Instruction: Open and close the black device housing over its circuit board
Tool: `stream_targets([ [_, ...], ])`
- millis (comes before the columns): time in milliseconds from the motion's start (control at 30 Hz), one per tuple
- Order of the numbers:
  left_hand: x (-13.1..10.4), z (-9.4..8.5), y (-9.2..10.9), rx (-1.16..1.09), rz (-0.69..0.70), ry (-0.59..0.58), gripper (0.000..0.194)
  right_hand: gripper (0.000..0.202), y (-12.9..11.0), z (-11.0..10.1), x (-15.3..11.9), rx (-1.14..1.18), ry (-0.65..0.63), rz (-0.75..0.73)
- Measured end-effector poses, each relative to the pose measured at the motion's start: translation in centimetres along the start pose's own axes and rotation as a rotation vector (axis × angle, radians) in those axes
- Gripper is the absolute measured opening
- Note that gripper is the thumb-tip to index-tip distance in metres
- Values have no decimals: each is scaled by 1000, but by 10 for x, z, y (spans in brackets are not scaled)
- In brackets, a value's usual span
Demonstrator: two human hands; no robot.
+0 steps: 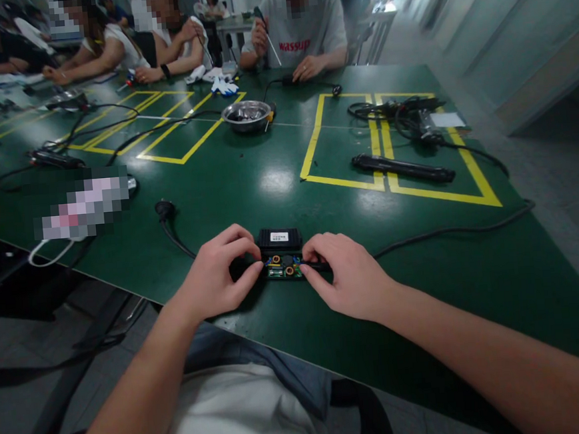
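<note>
A circuit board (282,268) with copper-wound coils and a glass fuse lies in an open black plastic case on the table in front of me. Directly behind it rests the black case cover (280,239) with a white label. My left hand (223,269) pinches thumb and index finger at the left end of the case, where a black power cord (176,239) with a plug enters. At the right end, the fingers of my right hand (347,272) close on a second black cable (451,232), which runs off to the right.
On the green table (261,179), yellow tape outlines mark areas. A metal bowl (246,115) stands ahead, a black strip-shaped part (403,168) and coiled cables (401,111) lie right, a blurred-out phone-like item (85,206) left. A co-worker opposite holds a screwdriver (270,41).
</note>
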State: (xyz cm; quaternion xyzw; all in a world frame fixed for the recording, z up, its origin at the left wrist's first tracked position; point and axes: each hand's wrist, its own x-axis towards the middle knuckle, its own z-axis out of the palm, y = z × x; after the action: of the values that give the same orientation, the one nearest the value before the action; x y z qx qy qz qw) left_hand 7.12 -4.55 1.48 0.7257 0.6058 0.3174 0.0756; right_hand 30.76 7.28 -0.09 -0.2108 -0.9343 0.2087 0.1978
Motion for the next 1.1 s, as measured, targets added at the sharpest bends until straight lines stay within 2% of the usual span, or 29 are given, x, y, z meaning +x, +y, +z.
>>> stream_targets([
  [100,-2,-1,1,25,6,-72,9,0,-1,2,-1,-10,-3,26],
  [167,-3,-1,1,49,6,-73,9,2,-2,4,-2,-4,10,60],
  [300,-6,0,1,39,31,-11,9,5,-2,6,-3,30,62,73],
  [567,-7,-3,2,-17,29,103,11,9,0,1,-4,128,178,-36],
  [800,-4,-2,0,-5,-17,-31,11,11,2,2,-1,21,102,21],
  [967,-2,-2,1,25,24,-18,10,8,1,2,1,-23,90,10],
  [1100,2,3,-3,54,-30,7,35,8,1,2,1,-1,65,31],
])
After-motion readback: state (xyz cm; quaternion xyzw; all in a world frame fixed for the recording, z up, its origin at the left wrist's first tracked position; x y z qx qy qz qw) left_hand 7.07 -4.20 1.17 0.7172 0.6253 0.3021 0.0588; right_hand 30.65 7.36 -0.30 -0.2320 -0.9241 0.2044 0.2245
